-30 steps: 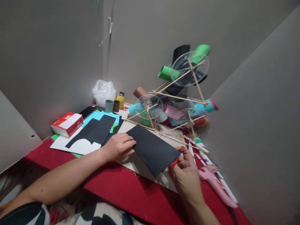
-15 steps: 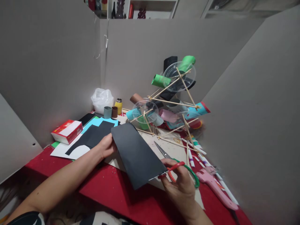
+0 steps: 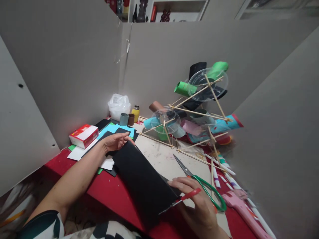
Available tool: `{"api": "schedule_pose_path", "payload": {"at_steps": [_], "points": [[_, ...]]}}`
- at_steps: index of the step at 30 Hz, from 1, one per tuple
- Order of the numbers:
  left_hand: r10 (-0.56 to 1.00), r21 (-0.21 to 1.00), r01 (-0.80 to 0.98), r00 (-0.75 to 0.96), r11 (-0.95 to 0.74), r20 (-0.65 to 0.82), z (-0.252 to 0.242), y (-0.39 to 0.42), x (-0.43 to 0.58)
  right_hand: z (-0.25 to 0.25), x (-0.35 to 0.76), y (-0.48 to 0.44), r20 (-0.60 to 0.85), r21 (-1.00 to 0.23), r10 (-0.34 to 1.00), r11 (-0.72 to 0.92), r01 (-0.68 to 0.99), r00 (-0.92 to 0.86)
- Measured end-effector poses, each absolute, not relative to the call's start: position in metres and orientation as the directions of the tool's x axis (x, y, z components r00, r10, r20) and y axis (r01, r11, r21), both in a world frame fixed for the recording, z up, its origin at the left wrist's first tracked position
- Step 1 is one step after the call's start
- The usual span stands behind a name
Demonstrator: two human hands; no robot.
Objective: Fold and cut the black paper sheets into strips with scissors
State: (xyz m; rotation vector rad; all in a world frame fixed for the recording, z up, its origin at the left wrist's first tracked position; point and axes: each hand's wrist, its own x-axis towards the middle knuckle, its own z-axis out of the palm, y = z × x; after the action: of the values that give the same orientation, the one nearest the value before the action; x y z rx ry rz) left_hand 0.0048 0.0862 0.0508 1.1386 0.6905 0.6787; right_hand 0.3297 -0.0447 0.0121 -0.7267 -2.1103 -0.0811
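A sheet of black paper hangs tilted between my hands over the table's near edge. My left hand pinches its upper left corner between thumb and fingers. At its lower right side my right hand is closed on small red-handled scissors, whose blades point left along the paper's lower end; the fingertips also touch the sheet. Whether the blades are in the paper I cannot tell. Behind my right hand, large green-handled scissors lie on the beige board, partly hidden by the fingers.
A stick frame with clear plastic discs and coloured paper tubes stands at the back. To the left are a red tissue pack, coloured paper sheets and a yellow bottle. A pink glue gun lies right.
The view has swung left. The black paper has turned and dropped lower, its face now steeper. My left fingers have shifted on its upper corner; my right hand keeps the red-handled scissors.
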Motion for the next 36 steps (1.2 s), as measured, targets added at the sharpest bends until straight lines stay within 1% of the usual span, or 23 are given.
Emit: {"api": "schedule_pose_path", "payload": {"at_steps": [4, 8, 10, 12, 14, 19, 22, 24, 26, 28, 32, 36], "points": [[0.736, 0.993, 0.05, 0.668, 0.107, -0.113, 0.049, 0.085, 0.006, 0.013, 0.33, -0.044, 0.761, -0.182, 0.456, 0.833, 0.523, -0.461], [0.688, 0.977, 0.211, 0.708, 0.009, -0.16, 0.048, 0.082, 0.013, 0.02, 0.332, -0.042, 0.759, -0.148, 0.451, 0.822, 0.549, -0.47], [0.692, 0.968, 0.249, 0.705, -0.039, -0.153, 0.048, 0.08, 0.017, 0.026, 0.333, -0.041, 0.772, -0.112, 0.432, 0.815, 0.569, -0.466], [0.701, 0.968, 0.243, 0.701, -0.064, -0.13, 0.047, 0.078, 0.021, 0.033, 0.334, -0.039, 0.785, -0.08, 0.415, 0.804, 0.589, -0.46], [0.698, 0.975, 0.218, 0.704, -0.032, -0.134, 0.047, 0.077, 0.024, 0.04, 0.336, -0.038, 0.784, -0.05, 0.405, 0.797, 0.602, -0.471], [0.655, 0.984, 0.126, 0.734, 0.125, -0.177, 0.041, 0.075, 0.032, 0.056, 0.338, -0.037, 0.766, 0.025, 0.362, 0.808, 0.589, -0.53], [0.627, 0.964, 0.054, 0.749, 0.261, -0.212, 0.033, 0.076, 0.038, 0.058, 0.341, -0.036, 0.76, 0.012, 0.375, 0.808, 0.59, -0.53], [0.637, 0.923, -0.039, 0.735, 0.382, -0.233, 0.026, 0.076, 0.042, 0.059, 0.343, -0.035, 0.785, -0.007, 0.371, 0.806, 0.592, -0.495], [0.66, 0.88, -0.133, 0.715, 0.455, -0.233, 0.019, 0.075, 0.046, 0.062, 0.344, -0.035, 0.818, -0.023, 0.349, 0.814, 0.581, -0.458], [0.665, 0.855, -0.188, 0.714, 0.484, -0.22, 0.014, 0.074, 0.048, 0.065, 0.344, -0.034, 0.829, -0.028, 0.34, 0.818, 0.574, -0.445], [0.67, 0.821, -0.249, 0.715, 0.513, -0.202, 0.007, 0.071, 0.046, 0.071, 0.341, -0.033, 0.805, -0.009, 0.353, 0.811, 0.585, -0.477], [0.645, 0.789, -0.248, 0.729, 0.562, -0.231, 0.007, 0.064, 0.046, 0.066, 0.343, -0.027, 0.815, -0.088, 0.39, 0.814, 0.574, -0.428]]}}
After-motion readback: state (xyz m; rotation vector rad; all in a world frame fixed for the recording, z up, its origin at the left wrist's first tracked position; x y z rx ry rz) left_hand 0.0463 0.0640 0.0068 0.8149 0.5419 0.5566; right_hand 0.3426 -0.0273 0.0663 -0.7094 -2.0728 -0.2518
